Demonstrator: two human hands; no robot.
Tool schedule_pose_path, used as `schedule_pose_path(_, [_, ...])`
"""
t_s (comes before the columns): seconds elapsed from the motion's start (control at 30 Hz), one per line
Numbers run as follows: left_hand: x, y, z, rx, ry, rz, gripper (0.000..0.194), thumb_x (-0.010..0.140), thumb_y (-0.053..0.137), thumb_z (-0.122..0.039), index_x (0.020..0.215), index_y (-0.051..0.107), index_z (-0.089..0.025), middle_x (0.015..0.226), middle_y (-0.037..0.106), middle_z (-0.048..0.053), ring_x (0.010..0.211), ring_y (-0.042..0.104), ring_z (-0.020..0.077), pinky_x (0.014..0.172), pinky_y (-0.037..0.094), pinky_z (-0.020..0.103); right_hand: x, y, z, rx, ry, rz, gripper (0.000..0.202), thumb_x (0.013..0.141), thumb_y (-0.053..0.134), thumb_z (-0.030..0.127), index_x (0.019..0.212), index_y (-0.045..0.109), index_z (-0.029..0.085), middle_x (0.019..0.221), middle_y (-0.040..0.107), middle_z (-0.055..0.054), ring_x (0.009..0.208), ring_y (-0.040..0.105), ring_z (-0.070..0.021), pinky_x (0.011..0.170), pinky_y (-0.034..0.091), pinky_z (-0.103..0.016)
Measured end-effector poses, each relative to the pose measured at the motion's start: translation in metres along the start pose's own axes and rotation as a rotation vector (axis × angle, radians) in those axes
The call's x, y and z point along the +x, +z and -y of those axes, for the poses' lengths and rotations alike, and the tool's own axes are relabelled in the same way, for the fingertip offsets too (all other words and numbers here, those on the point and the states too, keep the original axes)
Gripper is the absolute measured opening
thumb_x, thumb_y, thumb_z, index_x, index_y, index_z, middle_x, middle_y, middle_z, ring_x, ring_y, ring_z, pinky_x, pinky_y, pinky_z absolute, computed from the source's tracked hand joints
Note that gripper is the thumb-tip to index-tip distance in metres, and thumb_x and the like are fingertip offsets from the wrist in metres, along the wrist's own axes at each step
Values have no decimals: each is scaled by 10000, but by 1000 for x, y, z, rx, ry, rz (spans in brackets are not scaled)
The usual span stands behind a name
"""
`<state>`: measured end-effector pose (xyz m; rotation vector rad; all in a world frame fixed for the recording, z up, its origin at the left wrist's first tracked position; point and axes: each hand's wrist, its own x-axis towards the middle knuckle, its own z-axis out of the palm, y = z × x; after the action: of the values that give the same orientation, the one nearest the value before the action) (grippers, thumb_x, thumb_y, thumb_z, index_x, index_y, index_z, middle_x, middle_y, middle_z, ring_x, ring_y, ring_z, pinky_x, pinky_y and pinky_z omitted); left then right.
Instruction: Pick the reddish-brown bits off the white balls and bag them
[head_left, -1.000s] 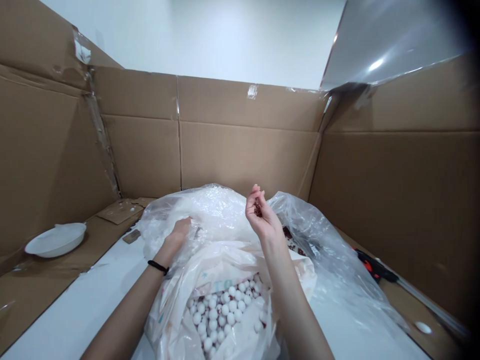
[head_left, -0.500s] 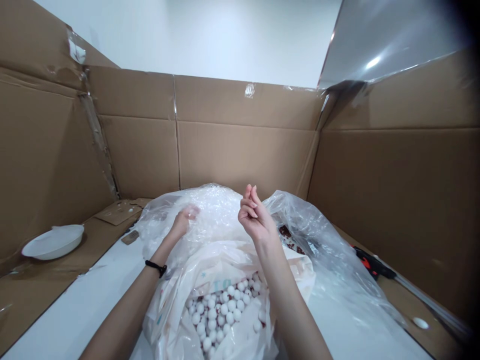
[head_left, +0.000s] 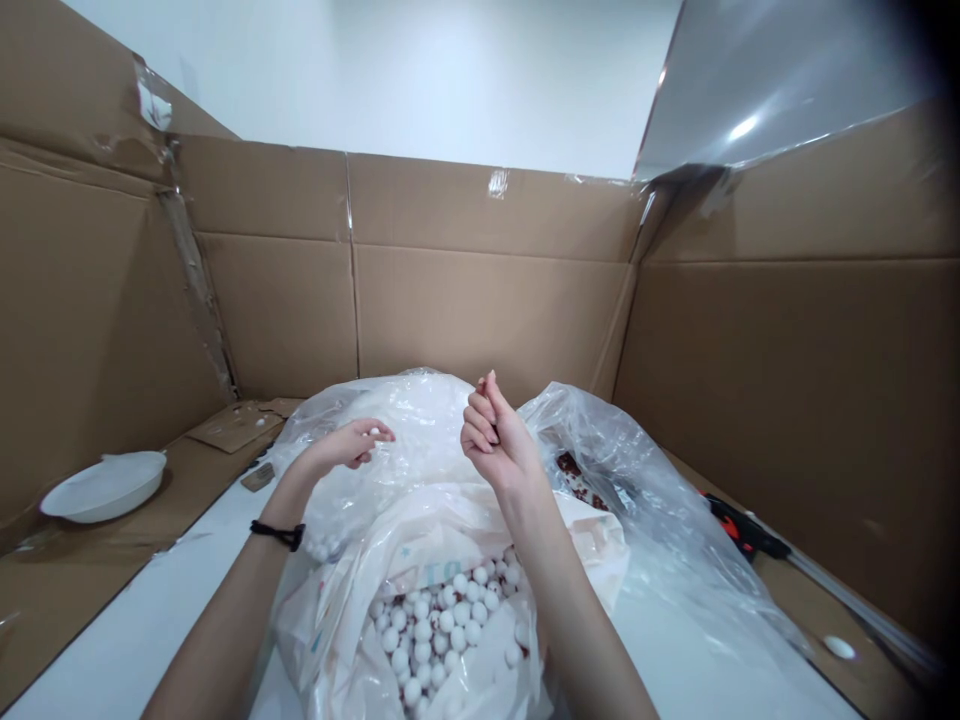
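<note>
White bag point(head_left: 409, 510): open on the table point(head_left: 142, 620), full of white balls point(head_left: 424, 632) (reddish-brown bits show between them).
Right hand point(head_left: 497, 435): fingers folded in narrow; whether they hold anything, I cannot tell.
Left hand point(head_left: 351, 443): thumb and fingertips pinching a small white bead point(head_left: 375, 431), near the clear bag point(head_left: 427, 425).
Second clear bag point(head_left: 645, 490): at right, reddish-brown bits inside.
Back: cardboard wall point(head_left: 487, 300).

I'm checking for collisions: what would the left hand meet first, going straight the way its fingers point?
Probably the right hand, which lies across from the left hand; depth is unclear, so the clear plastic bag showing between them might come first.
</note>
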<state>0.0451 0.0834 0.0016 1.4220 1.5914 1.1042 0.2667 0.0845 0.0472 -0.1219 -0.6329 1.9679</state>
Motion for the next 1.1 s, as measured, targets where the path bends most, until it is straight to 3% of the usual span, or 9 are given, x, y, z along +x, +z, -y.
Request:
schedule_pose_path(0.07, [-23, -10, -22, 77, -9, 97, 148, 696, 724, -261, 693, 636, -143, 520, 502, -33, 404, 404, 74, 327, 261, 165, -2, 4, -2, -32, 19, 22, 266, 882, 569, 312, 670, 479, 177, 453, 183, 136, 336, 90, -34, 277, 114, -142])
schedule_pose_path(0.13, [-47, -14, -44, 110, 43, 119, 177, 745, 680, -340, 746, 619, -173, 565, 510, -37, 441, 405, 68, 349, 268, 144, -7, 9, -5, -72, 24, 80, 234, 846, 618, 326, 708, 503, 176, 467, 180, 134, 350, 84, -33, 280, 111, -134])
schedule_pose_path(0.27, [-82, 3, -74, 17, 414, 60, 204, 867, 543, -414, 942, 515, -226, 604, 463, -60, 474, 388, 69, 394, 296, 141, -23, 24, -17, -199, -1, 206, 240, 792, 672, 372, 777, 529, 181, 493, 201, 127, 383, 83, -31, 302, 101, -133])
schedule_pose_path(0.43, [-90, 33, -75, -212, 764, -65, 239, 821, 633, -402, 884, 507, -209, 638, 516, -46, 506, 457, 73, 443, 377, 166, -49, 44, -31, -338, -86, 231, 313, 791, 652, 433, 710, 466, 194, 492, 230, 120, 389, 102, -26, 330, 105, -149])
schedule_pose_path(0.57, [-91, 39, -74, -300, 928, -175, 238, 743, 724, -376, 815, 593, -192, 655, 542, -36, 472, 477, 66, 429, 410, 185, -59, 49, -36, -413, -140, 240, 347, 806, 622, 456, 672, 433, 197, 474, 270, 116, 381, 119, -26, 341, 109, -164])
schedule_pose_path(0.8, [-100, 40, -80, -220, 997, -272, 191, 727, 744, -338, 806, 645, -196, 655, 606, -21, 515, 569, 96, 449, 449, 198, -60, 48, -39, -451, -238, 241, 306, 825, 606, 437, 692, 454, 208, 427, 306, 120, 371, 132, -36, 351, 122, -174])
schedule_pose_path(1.1, [-99, 36, -74, -45, 1030, -302, 181, 784, 689, -356, 852, 597, -216, 637, 567, -41, 498, 484, 76, 451, 393, 181, -58, 48, -39, -464, -263, 259, 299, 820, 620, 428, 697, 456, 210, 427, 311, 123, 367, 146, -33, 353, 118, -169])
